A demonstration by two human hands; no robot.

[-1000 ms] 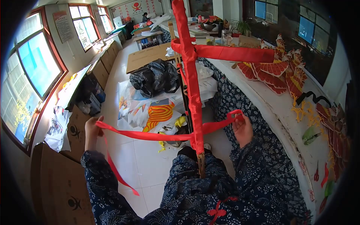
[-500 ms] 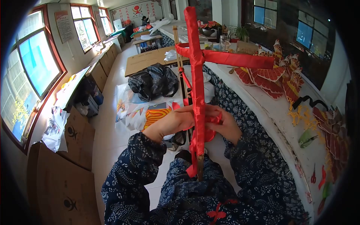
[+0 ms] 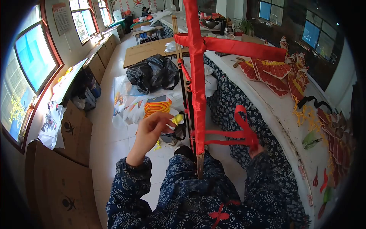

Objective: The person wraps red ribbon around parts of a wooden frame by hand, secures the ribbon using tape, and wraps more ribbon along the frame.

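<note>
A tall frame point(image 3: 198, 84) wrapped in red cloth strip stands upright in front of my body, its bare wooden foot between my legs. A red-wrapped crossbar point(image 3: 244, 49) juts out to its right. My right hand point(image 3: 256, 149), low on the right, is closed on a loose red cloth strip point(image 3: 228, 134) whose loops blur and stretch from the post's lower part. The bundle partly hides those fingers. Left of the post, my left hand point(image 3: 152, 128) hangs in the air with bent, parted fingers and nothing visible in it. Thin rods point(image 3: 183, 80) stand just behind the post.
A black plastic bag point(image 3: 152, 73) and printed sheets lie ahead, near flat cardboard point(image 3: 148, 51). On the long right-hand table point(image 3: 263, 101) are red-and-yellow winged pieces point(image 3: 267, 74) and scissors point(image 3: 315, 178). Cardboard boxes point(image 3: 63, 187) line the left. A person point(image 3: 145, 12) is far back.
Both hands were together at the post; now they are apart. My right hand has swung right and down, drawing the red strip out, while my left hand has moved left, off the post.
</note>
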